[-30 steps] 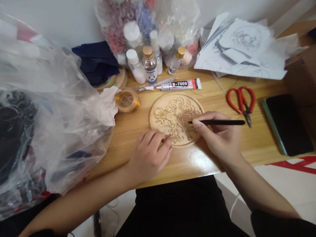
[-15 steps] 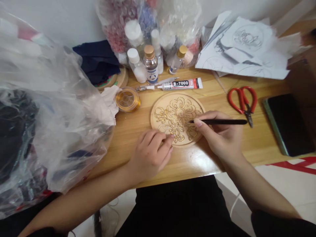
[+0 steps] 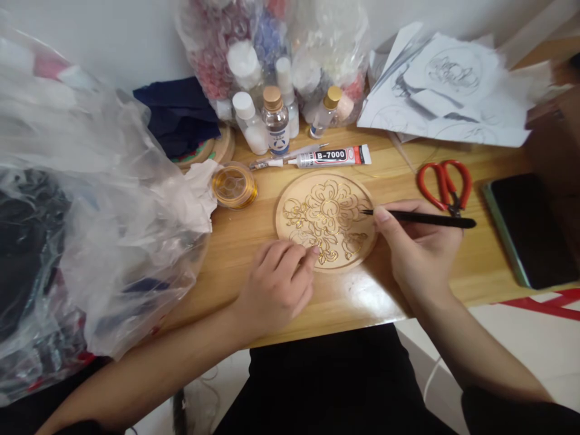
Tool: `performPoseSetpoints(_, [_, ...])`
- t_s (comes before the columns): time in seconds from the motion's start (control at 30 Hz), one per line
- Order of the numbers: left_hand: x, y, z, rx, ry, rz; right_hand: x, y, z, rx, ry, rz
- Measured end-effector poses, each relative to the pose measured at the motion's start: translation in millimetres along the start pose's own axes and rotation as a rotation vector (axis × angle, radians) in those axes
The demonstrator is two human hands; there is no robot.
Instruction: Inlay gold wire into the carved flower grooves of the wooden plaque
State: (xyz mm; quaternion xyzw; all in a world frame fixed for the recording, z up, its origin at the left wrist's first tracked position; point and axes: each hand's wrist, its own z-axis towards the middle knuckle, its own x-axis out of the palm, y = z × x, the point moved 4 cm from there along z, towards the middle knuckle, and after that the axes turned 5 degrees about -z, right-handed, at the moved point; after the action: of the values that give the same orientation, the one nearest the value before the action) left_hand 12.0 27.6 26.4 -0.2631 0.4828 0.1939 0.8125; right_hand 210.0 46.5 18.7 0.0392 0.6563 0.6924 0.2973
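Observation:
A round wooden plaque [image 3: 296, 187] lies flat on the table, with a carved flower design partly lined in gold wire. My left hand [image 3: 283, 281] rests at its lower left edge, fingers curled, the index fingertip on the surface and the thumb by the rim. Black tweezers [image 3: 426, 218] are pinched between the thumb and fingers of my right hand [image 3: 419, 251]. Their slim tips are slightly apart over the right-hand petals. Whether anything fine sits between the tips is too small to tell. A spool of gold wire [image 3: 234, 186] lies left of the plaque.
A glue tube [image 3: 333, 156] and several small bottles [image 3: 276, 121] stand or lie behind the plaque. Red-handled pliers [image 3: 446, 184], a phone [image 3: 530, 229] and sketch papers [image 3: 444, 90] are at the right. A large plastic bag [image 3: 131, 241] bulges over the left side.
My right hand has moved right with the tweezers, their tips shifting from the middle of the plaque toward its right side. My left hand stays in place.

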Motion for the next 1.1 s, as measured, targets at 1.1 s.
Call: performPoseSetpoints(1.1, [-0.8,-9.0,-0.2,0.06,-0.005,0.21,4.0,-10.4,11.4,0.06,-0.068,0.211])
